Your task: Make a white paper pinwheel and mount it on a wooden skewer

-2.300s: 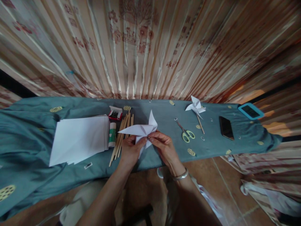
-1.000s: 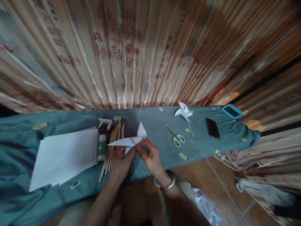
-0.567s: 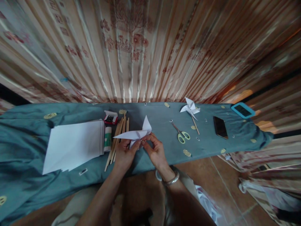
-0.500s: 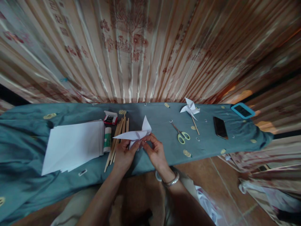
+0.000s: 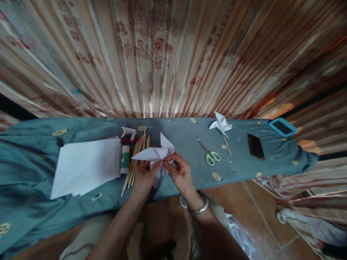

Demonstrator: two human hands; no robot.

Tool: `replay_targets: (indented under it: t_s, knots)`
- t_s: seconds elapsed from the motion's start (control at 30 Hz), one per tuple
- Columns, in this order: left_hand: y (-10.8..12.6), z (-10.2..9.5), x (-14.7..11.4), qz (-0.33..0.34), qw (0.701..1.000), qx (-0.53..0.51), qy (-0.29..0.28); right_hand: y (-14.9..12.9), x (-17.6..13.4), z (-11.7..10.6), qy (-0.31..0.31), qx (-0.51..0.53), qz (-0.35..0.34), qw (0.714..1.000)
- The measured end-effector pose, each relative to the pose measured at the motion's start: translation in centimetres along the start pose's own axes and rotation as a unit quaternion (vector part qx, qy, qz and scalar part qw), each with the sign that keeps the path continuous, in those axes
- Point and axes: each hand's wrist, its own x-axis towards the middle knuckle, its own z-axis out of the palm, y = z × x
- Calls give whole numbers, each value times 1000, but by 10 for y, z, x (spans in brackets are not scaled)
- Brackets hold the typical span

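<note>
Between my hands is a white paper pinwheel (image 5: 151, 154), its pointed blades spreading to the left, up and down. My left hand (image 5: 145, 177) is closed on its lower left part, thumb near the centre. From the right, my right hand (image 5: 179, 172) pinches the paper close to the middle, thumb and forefinger together. My fingers cover the centre, so I cannot make out whether a pin is there. Wooden sticks (image 5: 132, 168) lie in a loose bundle just left of my left hand.
Left of the sticks are a glue stick (image 5: 125, 159), a small open box (image 5: 128, 135) of dark bits and a paper stack (image 5: 86, 166). To the right lie scissors (image 5: 210, 154), a finished pinwheel on a stick (image 5: 221, 125), a phone (image 5: 255, 147) and a blue-framed device (image 5: 282, 127).
The pinwheel has tilted so that its face shows more, and a lower blade now hangs visibly below my fingers. Both hands keep their grip near the centre.
</note>
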Motion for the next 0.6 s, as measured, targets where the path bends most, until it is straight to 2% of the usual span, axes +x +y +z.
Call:
replay_targets:
  t_s: [0.2,0.33,0.47,0.6]
  knots:
    - [-2,-2,0,6,1000,-1,2,5,0,0,25,40,11,999]
    - [-2,-3,-1,0,1000,-7,-8,6,0,1,21,95,26,995]
    - [1,-2,-2,-1,1000,-2,-9,3,2,1,39,111,32,993]
    - [3,-1,-4,-1,1000,5,-16,-3,3,-2,30,126,60,990]
